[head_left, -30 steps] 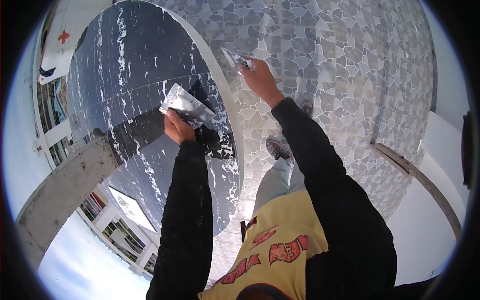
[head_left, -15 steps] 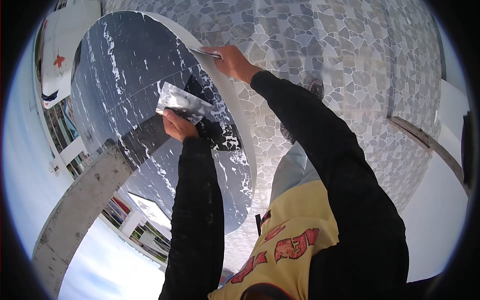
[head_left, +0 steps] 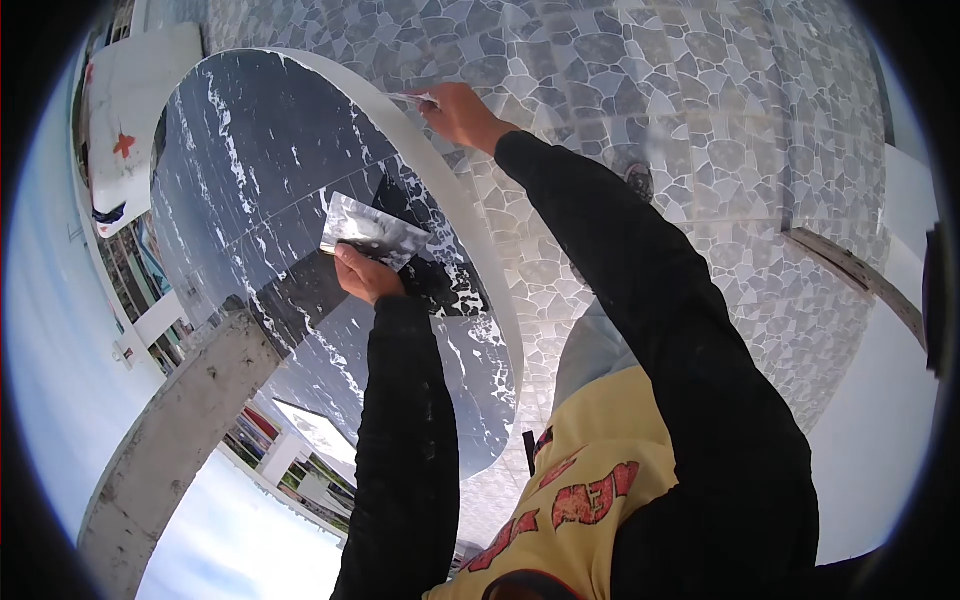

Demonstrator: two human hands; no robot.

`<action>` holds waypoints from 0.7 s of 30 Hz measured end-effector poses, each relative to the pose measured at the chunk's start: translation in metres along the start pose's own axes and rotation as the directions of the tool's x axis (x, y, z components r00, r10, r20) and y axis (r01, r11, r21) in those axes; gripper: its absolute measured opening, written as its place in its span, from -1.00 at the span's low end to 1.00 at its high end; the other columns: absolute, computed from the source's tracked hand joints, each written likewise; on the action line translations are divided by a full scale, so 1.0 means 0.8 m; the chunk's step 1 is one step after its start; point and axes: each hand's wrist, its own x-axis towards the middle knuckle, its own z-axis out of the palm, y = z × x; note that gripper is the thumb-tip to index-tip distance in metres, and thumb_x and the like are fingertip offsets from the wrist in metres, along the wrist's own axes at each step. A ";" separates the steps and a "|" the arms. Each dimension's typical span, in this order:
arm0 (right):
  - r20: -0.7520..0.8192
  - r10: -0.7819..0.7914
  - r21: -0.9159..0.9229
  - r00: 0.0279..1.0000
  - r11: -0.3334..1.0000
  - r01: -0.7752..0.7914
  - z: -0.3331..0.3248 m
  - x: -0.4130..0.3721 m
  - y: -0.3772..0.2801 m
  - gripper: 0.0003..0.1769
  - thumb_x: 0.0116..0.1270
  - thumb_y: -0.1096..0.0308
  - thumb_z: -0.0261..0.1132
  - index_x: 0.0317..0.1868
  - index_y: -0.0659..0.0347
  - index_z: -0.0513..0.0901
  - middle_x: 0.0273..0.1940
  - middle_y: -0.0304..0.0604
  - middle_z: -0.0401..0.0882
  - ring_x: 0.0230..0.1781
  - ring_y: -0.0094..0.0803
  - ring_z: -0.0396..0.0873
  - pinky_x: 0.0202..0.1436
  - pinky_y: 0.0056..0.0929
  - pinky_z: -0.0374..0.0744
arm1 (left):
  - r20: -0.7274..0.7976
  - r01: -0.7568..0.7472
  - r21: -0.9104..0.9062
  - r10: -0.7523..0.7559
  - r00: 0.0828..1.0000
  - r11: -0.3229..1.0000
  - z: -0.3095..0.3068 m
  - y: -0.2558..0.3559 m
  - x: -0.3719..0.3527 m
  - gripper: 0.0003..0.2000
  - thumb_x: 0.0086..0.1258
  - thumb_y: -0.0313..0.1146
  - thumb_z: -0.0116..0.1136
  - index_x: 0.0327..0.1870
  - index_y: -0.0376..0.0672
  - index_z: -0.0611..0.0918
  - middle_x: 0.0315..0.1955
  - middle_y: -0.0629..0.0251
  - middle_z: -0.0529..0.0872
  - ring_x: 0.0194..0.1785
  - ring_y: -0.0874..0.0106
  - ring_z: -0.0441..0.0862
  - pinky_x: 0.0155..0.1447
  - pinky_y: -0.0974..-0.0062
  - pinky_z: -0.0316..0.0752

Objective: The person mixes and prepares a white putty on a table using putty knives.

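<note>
My left hand [head_left: 368,276] grips a shiny, flat rectangular metal plate [head_left: 372,234], thumb on its near edge, above the round dark tabletop [head_left: 300,120]. White veins or smears run across that top, and its thick rim [head_left: 462,195] is pale. My right hand [head_left: 462,113] is closed on a thin, flat blade-like tool [head_left: 410,97], its handle hidden by the fingers. The tip of the tool lies at the rim's outer side; whether it touches cannot be made out.
A curved concrete piece [head_left: 180,430] stands beside the tabletop at lower left. Stone-patterned paving [head_left: 680,130] covers the ground. A white panel with a red cross [head_left: 140,110] is at upper left, and a low curved edge [head_left: 850,265] lies at right.
The view has shifted, so the tabletop appears lower and slightly right. My right hand, with the thin tool, is farther up along the rim. The left hand still holds the metal plate over the top.
</note>
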 end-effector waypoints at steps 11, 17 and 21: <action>0.031 -0.064 0.112 0.997 0.992 0.060 0.025 0.072 -0.008 -0.47 0.22 0.47 0.13 0.21 -0.04 0.66 -0.23 0.19 0.68 -0.28 -0.06 0.66 -0.10 -0.23 0.58 | -0.002 -0.037 -0.001 0.037 0.999 0.999 0.004 -0.001 -0.001 -0.38 0.58 0.14 -0.17 -0.09 -0.42 0.60 -0.35 0.28 0.62 -0.29 0.47 0.49 -0.19 0.42 0.41; 0.072 -0.071 0.078 0.995 0.995 0.065 0.032 0.019 0.004 -0.40 0.15 0.52 0.11 0.21 -0.09 0.67 -0.23 0.18 0.68 -0.30 -0.07 0.65 -0.10 -0.24 0.57 | 0.001 -0.023 0.031 0.023 1.000 0.999 0.002 0.005 -0.004 -0.41 0.59 0.09 -0.17 -0.08 -0.42 0.59 -0.34 0.27 0.62 -0.29 0.47 0.48 -0.21 0.42 0.41; 0.148 -0.067 0.121 0.987 0.991 0.049 -0.004 -0.014 0.003 -0.41 0.17 0.51 0.10 0.22 -0.11 0.67 -0.32 0.13 0.68 -0.46 -0.15 0.63 -0.24 -0.25 0.55 | -0.032 -0.033 -0.032 0.032 0.999 0.999 0.010 0.009 -0.004 -0.43 0.60 0.06 -0.18 -0.08 -0.42 0.59 -0.35 0.26 0.62 -0.30 0.47 0.48 -0.22 0.43 0.41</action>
